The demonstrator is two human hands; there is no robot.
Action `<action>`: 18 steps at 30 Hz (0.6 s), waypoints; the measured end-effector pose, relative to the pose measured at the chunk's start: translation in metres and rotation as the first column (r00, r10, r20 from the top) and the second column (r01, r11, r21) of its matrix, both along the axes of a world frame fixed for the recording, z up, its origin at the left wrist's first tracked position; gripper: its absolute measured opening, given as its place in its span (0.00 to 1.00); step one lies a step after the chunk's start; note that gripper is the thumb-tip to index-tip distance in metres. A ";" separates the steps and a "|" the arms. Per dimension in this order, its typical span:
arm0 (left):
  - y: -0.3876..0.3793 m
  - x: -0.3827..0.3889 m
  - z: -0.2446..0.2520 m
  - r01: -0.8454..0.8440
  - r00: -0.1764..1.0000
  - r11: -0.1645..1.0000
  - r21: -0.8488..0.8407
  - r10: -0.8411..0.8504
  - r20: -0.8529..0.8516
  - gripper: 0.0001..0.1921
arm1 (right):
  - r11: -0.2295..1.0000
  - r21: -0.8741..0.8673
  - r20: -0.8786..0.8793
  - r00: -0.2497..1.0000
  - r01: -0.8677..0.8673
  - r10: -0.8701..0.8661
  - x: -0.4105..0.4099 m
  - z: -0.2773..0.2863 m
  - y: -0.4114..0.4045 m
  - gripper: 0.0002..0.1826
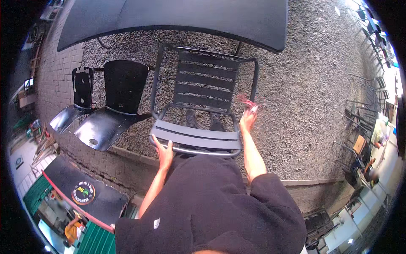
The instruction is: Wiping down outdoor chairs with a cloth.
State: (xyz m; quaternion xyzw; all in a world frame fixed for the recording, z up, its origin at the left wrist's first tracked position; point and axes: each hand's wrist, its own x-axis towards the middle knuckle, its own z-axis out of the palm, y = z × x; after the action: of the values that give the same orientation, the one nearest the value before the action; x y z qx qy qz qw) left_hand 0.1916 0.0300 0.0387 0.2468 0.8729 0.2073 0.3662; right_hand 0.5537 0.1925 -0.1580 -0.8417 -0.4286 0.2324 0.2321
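Note:
A dark metal armchair (206,81) with a slatted seat and a curved slatted backrest stands right in front of me. My left hand (163,152) grips the left end of the backrest, thumb apart from the fingers. My right hand (249,119) is closed on a red cloth (249,102), which is blurred, beside the chair's right armrest. Whether the cloth touches the armrest cannot be told. Both my shoes show beyond the backrest, on the gravel.
A dark table (203,16) lies beyond the chair. Two glossy black chairs (125,85) stand to the left. Gravel (304,111) spreads to the right, with more chairs (361,117) at the far right. A person in orange (72,230) is at the lower left.

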 end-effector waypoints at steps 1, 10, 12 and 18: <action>0.007 0.012 0.024 -0.022 0.999 0.995 -0.092 0.027 0.046 0.44 | 0.996 0.048 0.210 0.976 -0.071 0.059 -0.026 0.023 0.025 0.25; -0.008 0.021 0.011 0.054 0.995 0.996 -0.070 -0.060 -0.074 0.35 | 0.928 0.077 0.000 0.931 -0.365 0.366 -0.015 0.030 0.248 0.25; -0.006 0.023 0.008 0.055 0.995 0.996 -0.068 -0.061 -0.085 0.35 | 0.943 -0.187 -0.204 0.950 -0.274 0.236 0.001 0.024 0.289 0.31; -0.006 0.025 0.015 0.036 0.996 0.996 -0.078 -0.042 -0.081 0.35 | 0.947 -0.311 -0.950 0.046 -0.082 -0.308 0.020 -0.033 0.277 0.35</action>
State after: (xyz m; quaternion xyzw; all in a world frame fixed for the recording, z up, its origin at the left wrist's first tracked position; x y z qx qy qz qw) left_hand 0.2164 0.0235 0.0534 0.2581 0.8895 0.1563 0.3430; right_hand 0.5734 0.4697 -0.1906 -0.5046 -0.0446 0.7846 0.3576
